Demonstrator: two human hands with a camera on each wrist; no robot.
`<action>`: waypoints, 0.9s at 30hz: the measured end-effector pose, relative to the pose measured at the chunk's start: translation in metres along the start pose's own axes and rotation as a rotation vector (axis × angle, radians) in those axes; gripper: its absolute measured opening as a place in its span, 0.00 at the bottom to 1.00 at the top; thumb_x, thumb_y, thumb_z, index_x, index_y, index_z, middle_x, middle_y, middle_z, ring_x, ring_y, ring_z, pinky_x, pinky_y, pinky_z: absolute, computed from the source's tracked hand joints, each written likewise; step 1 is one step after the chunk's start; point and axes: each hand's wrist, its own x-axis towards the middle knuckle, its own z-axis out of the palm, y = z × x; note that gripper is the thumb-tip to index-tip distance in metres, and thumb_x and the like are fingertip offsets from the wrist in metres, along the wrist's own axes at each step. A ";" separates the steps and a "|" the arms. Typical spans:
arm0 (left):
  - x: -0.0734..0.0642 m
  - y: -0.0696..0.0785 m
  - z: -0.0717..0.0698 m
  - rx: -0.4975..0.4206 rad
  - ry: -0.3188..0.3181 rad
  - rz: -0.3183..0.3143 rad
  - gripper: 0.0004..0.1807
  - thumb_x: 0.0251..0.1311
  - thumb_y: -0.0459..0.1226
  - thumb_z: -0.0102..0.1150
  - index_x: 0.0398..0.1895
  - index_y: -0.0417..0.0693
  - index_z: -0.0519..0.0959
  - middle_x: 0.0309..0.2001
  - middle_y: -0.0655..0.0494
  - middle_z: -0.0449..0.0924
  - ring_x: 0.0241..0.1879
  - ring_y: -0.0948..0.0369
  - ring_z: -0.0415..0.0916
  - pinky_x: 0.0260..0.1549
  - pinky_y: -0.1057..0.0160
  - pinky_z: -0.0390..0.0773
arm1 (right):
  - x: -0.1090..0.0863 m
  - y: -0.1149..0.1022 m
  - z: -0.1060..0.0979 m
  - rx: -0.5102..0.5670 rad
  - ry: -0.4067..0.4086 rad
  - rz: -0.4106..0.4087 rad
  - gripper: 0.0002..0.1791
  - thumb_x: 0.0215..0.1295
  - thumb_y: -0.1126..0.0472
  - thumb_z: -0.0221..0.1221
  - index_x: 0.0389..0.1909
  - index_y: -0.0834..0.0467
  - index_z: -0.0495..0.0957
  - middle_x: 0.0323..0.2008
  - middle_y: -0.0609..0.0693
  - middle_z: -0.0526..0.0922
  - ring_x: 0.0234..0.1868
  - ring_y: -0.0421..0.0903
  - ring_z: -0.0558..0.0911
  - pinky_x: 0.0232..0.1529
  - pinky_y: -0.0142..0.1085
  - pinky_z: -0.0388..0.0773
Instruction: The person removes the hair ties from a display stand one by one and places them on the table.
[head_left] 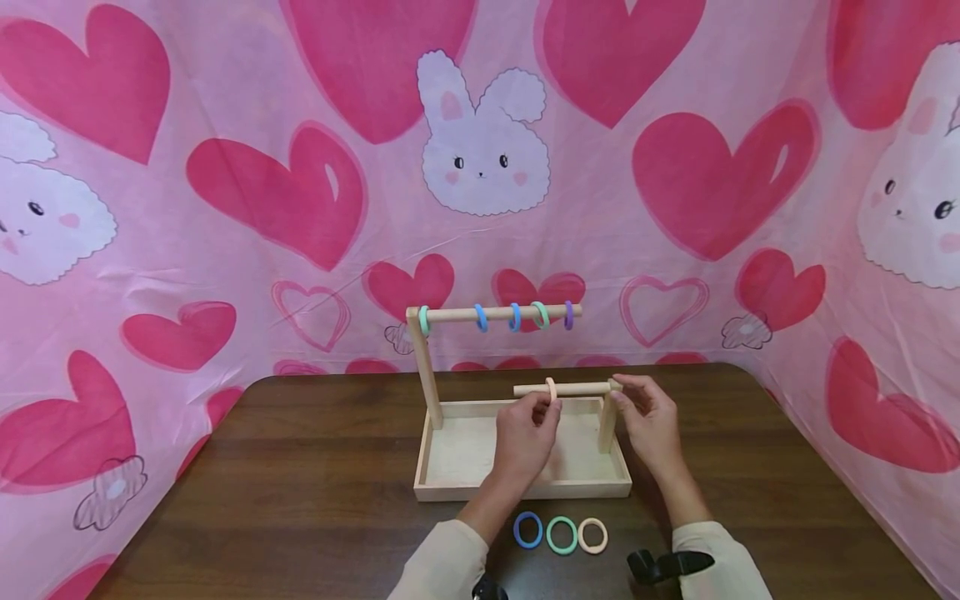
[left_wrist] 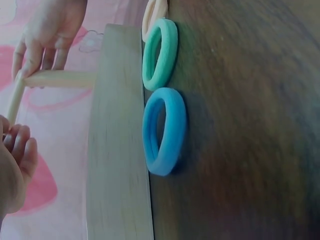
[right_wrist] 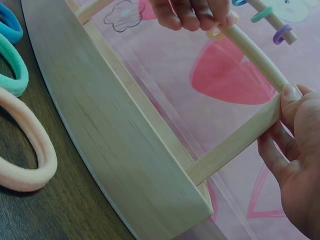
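A peach hair tie (head_left: 552,388) hangs around the lower wooden bar (head_left: 583,388) of a small wooden stand, nearer the bar's free left end. My left hand (head_left: 527,432) pinches it from below with thumb and fingertips. At the bar's right end, my right hand (head_left: 651,419) grips the top of the short post (head_left: 608,427), its thumb on the near side, as the right wrist view shows. The stand's tray (head_left: 525,492) lies under both hands. Along the higher bar (head_left: 453,315) hang several hair ties: mint, two blue, mint and a purple one (head_left: 568,316).
In front of the tray, a blue hair tie (head_left: 528,530), a mint hair tie (head_left: 562,535) and another peach hair tie (head_left: 593,536) lie in a row on the dark wooden table (head_left: 322,467). A tall post (head_left: 425,367) rises at the tray's left. Behind hangs a pink heart-print cloth (head_left: 600,217).
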 end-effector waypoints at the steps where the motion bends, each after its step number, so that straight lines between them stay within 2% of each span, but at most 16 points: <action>1: 0.000 0.000 -0.001 0.001 0.001 0.002 0.05 0.62 0.33 0.66 0.33 0.40 0.86 0.24 0.50 0.86 0.23 0.66 0.79 0.27 0.76 0.77 | 0.000 0.000 0.000 0.000 -0.001 -0.001 0.12 0.61 0.81 0.60 0.46 0.78 0.78 0.36 0.23 0.82 0.39 0.21 0.80 0.41 0.15 0.77; 13: -0.001 0.000 -0.011 0.029 -0.022 -0.052 0.07 0.66 0.35 0.63 0.37 0.40 0.88 0.24 0.50 0.86 0.23 0.70 0.74 0.26 0.74 0.75 | 0.000 -0.001 0.000 -0.003 -0.002 0.012 0.12 0.62 0.81 0.60 0.46 0.78 0.78 0.35 0.23 0.82 0.39 0.22 0.81 0.40 0.16 0.77; 23: -0.001 -0.002 -0.019 0.052 0.005 -0.016 0.06 0.64 0.35 0.65 0.35 0.41 0.88 0.24 0.51 0.87 0.23 0.67 0.78 0.26 0.74 0.77 | 0.000 -0.001 0.000 -0.007 0.001 0.014 0.12 0.62 0.81 0.60 0.47 0.77 0.79 0.35 0.23 0.82 0.39 0.22 0.80 0.41 0.15 0.77; 27: -0.001 -0.004 -0.022 0.040 0.008 -0.020 0.04 0.63 0.34 0.66 0.34 0.41 0.87 0.24 0.51 0.87 0.23 0.67 0.78 0.26 0.74 0.77 | 0.000 -0.001 0.000 -0.013 0.004 0.015 0.12 0.62 0.80 0.60 0.46 0.77 0.79 0.35 0.23 0.81 0.39 0.22 0.80 0.42 0.15 0.76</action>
